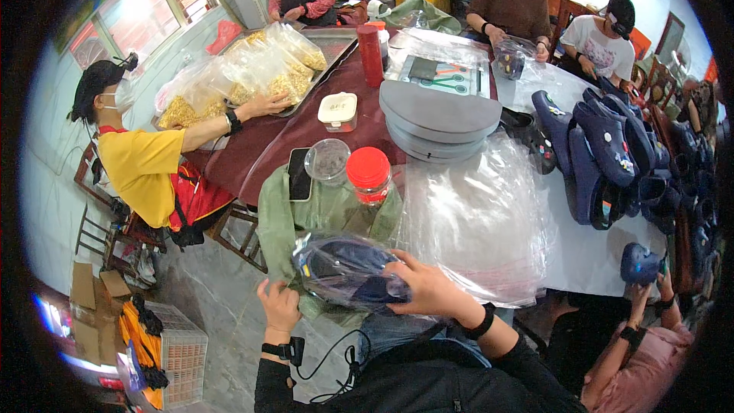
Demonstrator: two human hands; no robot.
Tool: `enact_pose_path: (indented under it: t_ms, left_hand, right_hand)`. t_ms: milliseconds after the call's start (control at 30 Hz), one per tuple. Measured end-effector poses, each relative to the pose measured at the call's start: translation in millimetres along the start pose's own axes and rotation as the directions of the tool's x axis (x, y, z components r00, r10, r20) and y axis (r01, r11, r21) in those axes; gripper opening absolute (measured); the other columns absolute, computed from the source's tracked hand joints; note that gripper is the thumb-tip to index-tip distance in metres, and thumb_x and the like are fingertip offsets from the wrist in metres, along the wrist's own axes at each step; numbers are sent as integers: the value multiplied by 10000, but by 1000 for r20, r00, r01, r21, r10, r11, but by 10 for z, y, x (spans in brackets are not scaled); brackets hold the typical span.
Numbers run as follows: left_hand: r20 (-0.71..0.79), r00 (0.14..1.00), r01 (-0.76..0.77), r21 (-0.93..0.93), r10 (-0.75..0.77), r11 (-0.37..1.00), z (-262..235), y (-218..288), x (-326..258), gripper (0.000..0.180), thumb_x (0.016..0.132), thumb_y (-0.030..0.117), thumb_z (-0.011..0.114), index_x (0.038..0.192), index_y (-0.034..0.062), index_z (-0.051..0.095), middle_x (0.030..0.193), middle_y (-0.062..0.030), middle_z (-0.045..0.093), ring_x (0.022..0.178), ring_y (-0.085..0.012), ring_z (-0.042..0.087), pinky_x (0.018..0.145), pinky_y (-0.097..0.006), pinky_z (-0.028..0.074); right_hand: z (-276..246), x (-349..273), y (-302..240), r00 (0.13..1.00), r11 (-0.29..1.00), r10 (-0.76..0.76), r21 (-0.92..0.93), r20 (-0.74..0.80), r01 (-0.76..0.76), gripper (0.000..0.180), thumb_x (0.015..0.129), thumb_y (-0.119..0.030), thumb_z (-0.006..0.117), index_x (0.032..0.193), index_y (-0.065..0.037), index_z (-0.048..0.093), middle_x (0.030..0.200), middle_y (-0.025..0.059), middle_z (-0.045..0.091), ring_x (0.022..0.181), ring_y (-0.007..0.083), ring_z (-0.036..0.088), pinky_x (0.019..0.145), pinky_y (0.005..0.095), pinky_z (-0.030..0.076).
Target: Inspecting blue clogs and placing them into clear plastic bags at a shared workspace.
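Note:
A pair of navy clogs in a clear plastic bag (348, 269) hangs in front of me, over the near table edge. My right hand (432, 287) grips the bag at its right end, thumb and fingers round it. Just left of the bag, my left hand (280, 307) is raised with its fingers apart and nothing in it. A stack of flat clear plastic bags (478, 218) lies beyond my right hand. Under and behind the packed clogs spreads a green cloth (275, 222).
Ahead stand a red-lidded jar (368, 172), a clear round tub (327, 160), a phone (300, 174), a white-lidded box (338, 111) and a grey curved case (440, 118). Navy clogs (604, 141) pile up at right. A co-worker in yellow (145, 168) handles filled bags; another at lower right holds a clog (641, 263).

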State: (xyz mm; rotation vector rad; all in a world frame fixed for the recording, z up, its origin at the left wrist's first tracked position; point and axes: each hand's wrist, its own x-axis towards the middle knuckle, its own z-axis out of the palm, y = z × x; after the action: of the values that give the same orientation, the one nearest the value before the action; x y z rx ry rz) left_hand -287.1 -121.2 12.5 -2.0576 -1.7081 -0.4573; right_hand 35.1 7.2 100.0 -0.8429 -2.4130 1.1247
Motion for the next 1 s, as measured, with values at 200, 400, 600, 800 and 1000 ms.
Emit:
enact_pose_path:
  t_ms: [200,400,600,800,1000]
  left_hand:
    - [-30,999,-37,-38,36,999,1,71,71,134,595,-10,562,636,62,457,625,-72,517,778,-270,553,910,-495,317]
    - [-157,988,15,-5,-16,1000,1,26,159,164,597,-5,579,610,79,440,604,-60,493,734,-250,544,906,-463,312]
    - [-255,966,7,-115,-36,993,-70,74,362,148,614,18,592,638,48,449,610,-72,490,694,-292,542,775,-465,411]
    - [201,979,94,-244,-45,965,-110,178,551,146,646,73,630,711,47,502,601,-120,548,584,-363,560,549,-424,466]
    - [879,476,162,-113,23,980,268,511,600,334,745,255,657,1006,62,580,785,-167,645,766,-375,622,678,-490,489]
  right_hand:
    - [223,154,26,936,955,-247,-226,-251,192,589,739,-186,731,1263,-104,474,1342,182,432,1113,373,535,893,418,484]
    - [116,-124,264,951,922,-116,-386,-285,-3,534,766,-218,706,1244,-99,499,1328,170,450,1144,393,486,982,478,395]
    - [-184,-551,482,890,862,129,-394,-438,-319,490,795,-266,678,1224,-90,523,1308,185,469,1216,372,431,1032,472,329]
    - [-171,-902,802,769,664,440,-408,-465,-627,552,830,-385,629,1309,-149,489,1365,188,432,1278,392,374,1043,566,273]
    - [48,-880,1005,678,489,580,-472,-452,-733,651,817,-520,592,1379,-235,433,1458,170,331,1348,385,287,1042,614,234]
